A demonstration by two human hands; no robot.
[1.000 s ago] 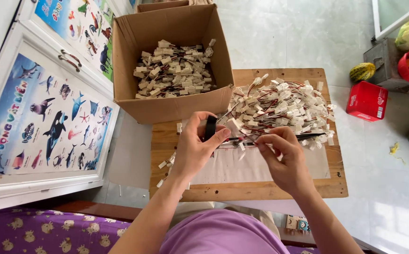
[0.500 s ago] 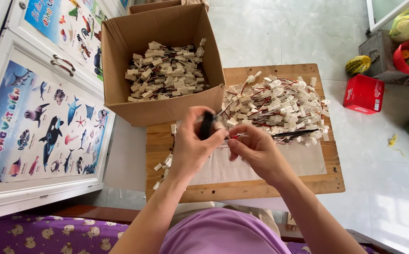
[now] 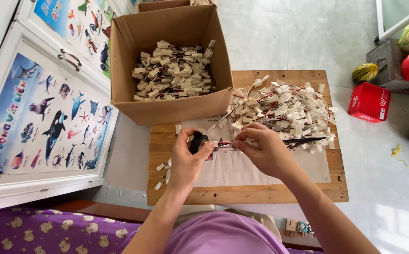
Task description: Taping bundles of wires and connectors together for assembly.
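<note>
A person's left hand (image 3: 189,157) grips a black roll of tape (image 3: 196,141) while the right hand (image 3: 260,149) pinches a small bundle of red-and-black wires (image 3: 223,143) between thumb and fingertips, the two hands close together above a white sheet (image 3: 261,167) on the low wooden table (image 3: 247,194). Just beyond the right hand lies a large loose heap of wire leads with white connectors (image 3: 280,108), apparently not yet handled. The cardboard box (image 3: 167,106) at the table's far left corner holds a deep layer of similar pieces, suggesting much is done and a good share remains. A few stray white connectors (image 3: 163,165) lie by the left wrist.
</note>
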